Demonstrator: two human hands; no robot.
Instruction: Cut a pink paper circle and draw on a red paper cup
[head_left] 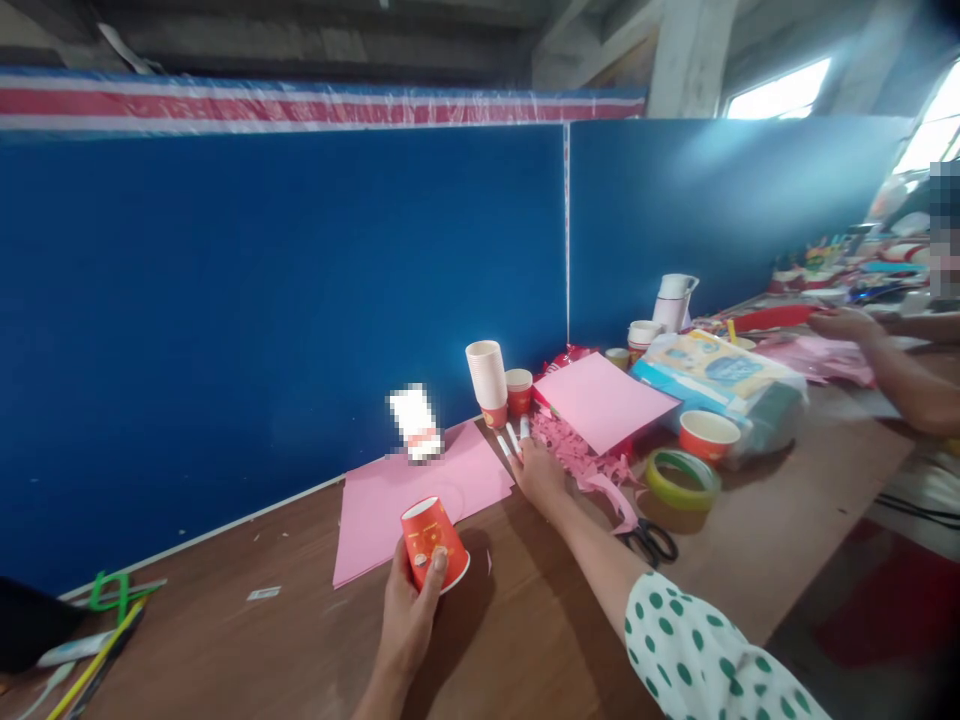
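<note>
My left hand (409,610) is closed around a red paper cup (431,545) with printed figures, held tilted with its wide rim downward. My right hand (538,478) reaches over the table, fingers stretched out and apart. Slim white pieces (513,436) lie at its fingertips; whether they are worn on the fingers or are separate sticks, I cannot tell. Just beyond them stand a tall stack of paper cups (487,375) and a shorter red cup (519,392). Pink sheets (390,500) lie flat between my hands and the blue partition.
Pink shreds (574,445), a pink sheet (607,400), black-handled scissors (652,542), yellow-green tape (682,480), a red-white cup (709,437) and a plastic-wrapped pack (724,385) are on the right. A blue partition (300,300) borders the table. Another person's hand (847,325) is at far right.
</note>
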